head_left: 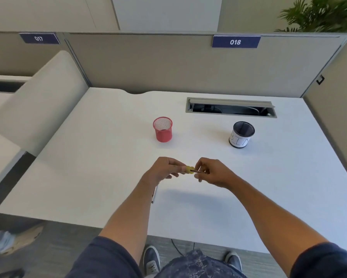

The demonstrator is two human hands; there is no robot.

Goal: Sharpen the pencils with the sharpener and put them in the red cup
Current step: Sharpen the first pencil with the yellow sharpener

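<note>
**Sharpening a pencil over the worktop**

The left hand pinched a small yellow sharpener. It looked light, hard and easy to drop, so a snug grip on its sides seemed best. Just right of it, the right hand pinched a thin pencil, its tip going into the sharpener. The tip could snap. Another pencil lay under the left wrist. The red cup stood farther back on the worktop, apart from both hands.

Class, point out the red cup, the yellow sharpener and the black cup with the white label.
red cup (pixel 163 135): head view, front wall.
yellow sharpener (pixel 189 169): head view, its body.
black cup (pixel 240 139): head view, white label.
</note>
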